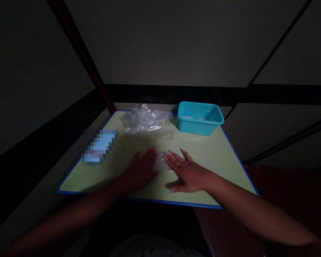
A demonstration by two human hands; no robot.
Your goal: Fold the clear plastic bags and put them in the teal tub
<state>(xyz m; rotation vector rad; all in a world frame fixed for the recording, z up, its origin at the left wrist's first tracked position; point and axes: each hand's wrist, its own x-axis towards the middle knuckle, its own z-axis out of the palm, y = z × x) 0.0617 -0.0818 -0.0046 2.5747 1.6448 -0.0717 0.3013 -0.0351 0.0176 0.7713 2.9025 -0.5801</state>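
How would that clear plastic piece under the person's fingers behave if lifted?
The clear plastic piece looks thin and see-through, so probably light and floppy. It may slide on the smooth table. The crumpled plastic pile behind suggests it creases easily.

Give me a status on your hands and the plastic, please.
Left hand, right hand flat, fingers on clear plastic piece. Crumpled plastic pile, teal tub behind, apart.

No legible text or labels, flat packet on the table pixelated, unreadable
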